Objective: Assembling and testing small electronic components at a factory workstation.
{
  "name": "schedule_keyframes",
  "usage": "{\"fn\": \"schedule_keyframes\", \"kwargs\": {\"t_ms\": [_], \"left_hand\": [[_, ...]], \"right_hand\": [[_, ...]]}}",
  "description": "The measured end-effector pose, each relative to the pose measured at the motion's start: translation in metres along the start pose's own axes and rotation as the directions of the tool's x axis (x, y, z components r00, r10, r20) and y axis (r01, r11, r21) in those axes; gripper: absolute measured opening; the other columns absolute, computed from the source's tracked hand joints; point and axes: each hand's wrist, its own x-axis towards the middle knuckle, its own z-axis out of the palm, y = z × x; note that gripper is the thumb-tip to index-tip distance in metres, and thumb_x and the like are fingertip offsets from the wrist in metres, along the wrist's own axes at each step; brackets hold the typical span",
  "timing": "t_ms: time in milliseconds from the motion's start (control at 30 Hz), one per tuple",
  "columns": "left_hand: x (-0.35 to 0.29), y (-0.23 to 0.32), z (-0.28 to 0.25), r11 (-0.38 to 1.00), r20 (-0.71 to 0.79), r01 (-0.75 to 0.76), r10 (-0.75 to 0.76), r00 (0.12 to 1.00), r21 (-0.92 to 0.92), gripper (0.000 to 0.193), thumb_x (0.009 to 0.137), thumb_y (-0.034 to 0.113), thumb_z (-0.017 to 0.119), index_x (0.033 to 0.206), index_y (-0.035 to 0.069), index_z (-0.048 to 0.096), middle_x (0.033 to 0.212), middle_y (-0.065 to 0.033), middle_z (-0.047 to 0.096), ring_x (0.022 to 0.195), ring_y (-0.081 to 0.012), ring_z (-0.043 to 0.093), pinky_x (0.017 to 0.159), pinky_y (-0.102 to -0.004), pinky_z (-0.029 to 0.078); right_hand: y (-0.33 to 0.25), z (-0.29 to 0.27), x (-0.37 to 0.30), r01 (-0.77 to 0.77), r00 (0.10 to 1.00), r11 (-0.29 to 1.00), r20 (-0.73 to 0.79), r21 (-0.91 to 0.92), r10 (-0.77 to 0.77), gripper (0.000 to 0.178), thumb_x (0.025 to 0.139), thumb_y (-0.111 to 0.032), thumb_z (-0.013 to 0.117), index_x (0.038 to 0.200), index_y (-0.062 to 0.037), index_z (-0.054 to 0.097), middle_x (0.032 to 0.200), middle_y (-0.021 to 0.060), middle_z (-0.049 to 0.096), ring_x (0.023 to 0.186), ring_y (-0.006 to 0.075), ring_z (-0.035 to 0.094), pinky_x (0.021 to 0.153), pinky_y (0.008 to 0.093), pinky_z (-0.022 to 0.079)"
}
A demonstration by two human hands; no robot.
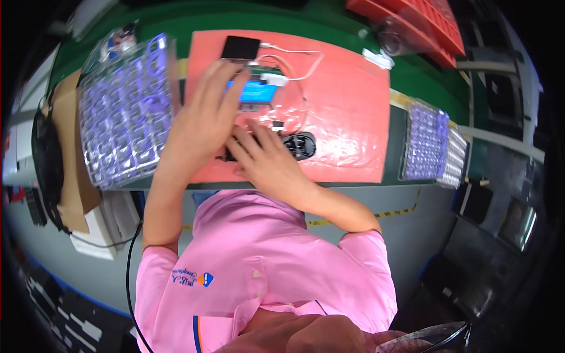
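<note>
A small device with a lit blue screen point(259, 91) rests on the pink mat point(347, 117). Over its left side lies my left hand point(203, 117), fingers stretched out and slightly apart, the tips by its upper edge. My right hand point(271, 162) is low over the mat, just below the device, with fingers bent around a dark item that they mostly cover; its kind cannot be made out. Right beside those fingers sits a black oval case point(300, 145) with hollows in it. A little black piece point(277, 125) is above the case.
A black square box point(240, 47) with a white cable point(303, 52) lies at the mat's far edge. Clear trays of purple parts stand left point(126, 117) and right point(425, 141). Red bins point(412, 23) are at the back right, near a crumpled white piece point(378, 58).
</note>
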Motion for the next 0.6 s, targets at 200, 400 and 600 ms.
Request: {"fn": "schedule_keyframes", "kwargs": {"t_ms": [200,400,600], "left_hand": [[0.0,-0.001,-0.01,0.997,0.042,0.045,-0.043,0.998,-0.057,0.058,0.087,0.002,0.064,0.143,-0.003,0.05,0.146,-0.0187,0.05,0.14,-0.0402,0.05,0.107,-0.0461,0.051],[0.001,-0.001,-0.01,0.995,0.053,0.071,-0.067,0.996,-0.076,0.066,0.087,0.002,0.072,0.147,-0.003,0.046,0.15,-0.0189,0.047,0.143,-0.0409,0.047,0.109,-0.0476,0.048],[0.003,-0.005,-0.01,0.995,0.058,0.062,-0.058,0.997,-0.082,0.071,0.087,0.004,0.075,0.15,-0.002,0.043,0.151,-0.0197,0.046,0.143,-0.0424,0.045,0.111,-0.0483,0.047]], "right_hand": [[0.014,0.014,0.001,0.146,0.988,0.952,0.08,-0.268,-0.129,0.059,0.085,-0.025,0.072,0.137,-0.0016,0.056,0.128,0.0164,0.056,0.11,0.0357,0.065,0.086,0.041,0.06],[0.026,-0.006,0.008,0.079,0.996,0.994,0.048,-0.071,-0.076,0.055,0.082,-0.027,0.072,0.13,-0.0029,0.06,0.118,0.0126,0.06,0.088,0.0283,0.07,0.064,0.0341,0.062],[0.023,-0.045,-0.012,0.446,0.839,0.884,-0.409,0.143,-0.358,0.051,0.085,-0.037,0.071,0.122,-0.0028,0.065,0.107,0.0132,0.062,0.077,0.0225,0.068,0.057,0.032,0.059]]}}
